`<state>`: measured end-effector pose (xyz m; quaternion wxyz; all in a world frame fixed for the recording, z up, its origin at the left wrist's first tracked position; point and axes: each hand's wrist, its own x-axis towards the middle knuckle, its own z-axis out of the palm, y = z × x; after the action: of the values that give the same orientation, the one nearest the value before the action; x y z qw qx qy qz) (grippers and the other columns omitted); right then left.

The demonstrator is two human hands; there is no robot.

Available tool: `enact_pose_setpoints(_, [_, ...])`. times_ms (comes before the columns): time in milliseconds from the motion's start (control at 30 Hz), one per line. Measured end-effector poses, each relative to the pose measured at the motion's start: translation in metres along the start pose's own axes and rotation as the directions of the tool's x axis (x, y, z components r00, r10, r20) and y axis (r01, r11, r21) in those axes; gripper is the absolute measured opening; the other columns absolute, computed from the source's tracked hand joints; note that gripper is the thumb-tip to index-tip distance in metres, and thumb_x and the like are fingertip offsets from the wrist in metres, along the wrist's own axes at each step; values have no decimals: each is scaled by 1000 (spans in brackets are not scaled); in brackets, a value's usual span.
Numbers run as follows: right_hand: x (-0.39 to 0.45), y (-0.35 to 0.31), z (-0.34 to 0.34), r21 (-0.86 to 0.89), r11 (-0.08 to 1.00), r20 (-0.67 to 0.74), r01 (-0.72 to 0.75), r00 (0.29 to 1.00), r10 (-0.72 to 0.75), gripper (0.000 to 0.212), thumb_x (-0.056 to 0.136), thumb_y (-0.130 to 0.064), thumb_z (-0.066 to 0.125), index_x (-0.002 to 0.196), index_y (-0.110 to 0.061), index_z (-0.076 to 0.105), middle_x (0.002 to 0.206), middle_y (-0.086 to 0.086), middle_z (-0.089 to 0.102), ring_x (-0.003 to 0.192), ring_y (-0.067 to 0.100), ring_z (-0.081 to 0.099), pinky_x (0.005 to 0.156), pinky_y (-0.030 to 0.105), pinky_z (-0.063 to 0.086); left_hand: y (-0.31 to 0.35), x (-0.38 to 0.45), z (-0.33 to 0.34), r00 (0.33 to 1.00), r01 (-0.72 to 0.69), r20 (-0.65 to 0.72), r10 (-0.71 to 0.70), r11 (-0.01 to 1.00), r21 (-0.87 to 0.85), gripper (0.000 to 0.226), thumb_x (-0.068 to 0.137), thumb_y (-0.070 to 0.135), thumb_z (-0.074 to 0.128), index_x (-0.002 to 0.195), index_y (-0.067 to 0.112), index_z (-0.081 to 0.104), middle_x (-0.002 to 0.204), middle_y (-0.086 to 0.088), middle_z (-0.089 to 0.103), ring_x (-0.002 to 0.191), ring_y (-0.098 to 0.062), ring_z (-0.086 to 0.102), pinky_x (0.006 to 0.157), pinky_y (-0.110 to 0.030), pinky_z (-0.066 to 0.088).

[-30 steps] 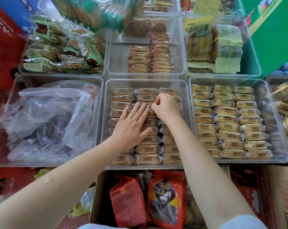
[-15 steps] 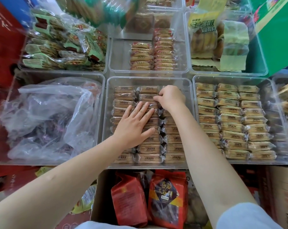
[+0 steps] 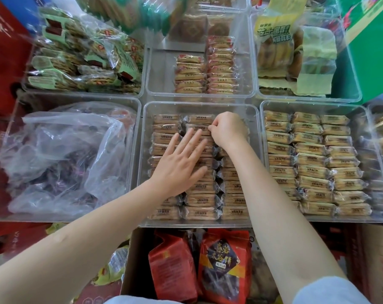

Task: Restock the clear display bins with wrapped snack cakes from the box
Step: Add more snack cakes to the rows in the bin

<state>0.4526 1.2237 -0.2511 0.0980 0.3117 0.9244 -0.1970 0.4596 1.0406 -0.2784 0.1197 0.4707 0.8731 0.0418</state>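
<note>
Left hand lies flat — fingers straight, steadying the snack cakes in the middle bin. Right hand pinches a wrapper near the far edge — best seated level, rows tight.

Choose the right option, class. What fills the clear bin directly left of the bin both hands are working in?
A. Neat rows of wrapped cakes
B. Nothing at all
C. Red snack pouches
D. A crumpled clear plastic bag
D: a crumpled clear plastic bag fills the bin left of the middle bin where both hands work.
</note>
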Motion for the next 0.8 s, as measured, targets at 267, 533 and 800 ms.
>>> enact_pose_setpoints(267, [-3,3,3,-8,999,-16,36,999,-36,23,97,-34,61,93,-17,76,92,1,71,83,23,64,64,29,45,-6,19,-7,991,83,101,-90,994,68,82,98,66,8,161,14,-1,169,-5,-4,155,-19,-12,124,-47,-14])
enact_pose_setpoints(533, [-35,70,-19,-47,999,-537,8,843,-32,10,89,-14,67,92,-11,76,105,12,53,93,28,47,76,37,42,-4,37,-24,997,70,-14,-70,998,7,72,103,55,16,161,13,18,168,-7,14,156,-21,2,125,-46,-8])
enact_pose_setpoints(800, [-28,87,-6,-47,997,-284,-57,958,42,25,98,-37,58,114,-24,71,149,15,38,135,35,35,103,47,35,13,54,7,997,76,14,-76,997,-21,77,97,59,-7,160,15,-4,168,-4,-9,154,-18,-15,124,-39,-14])
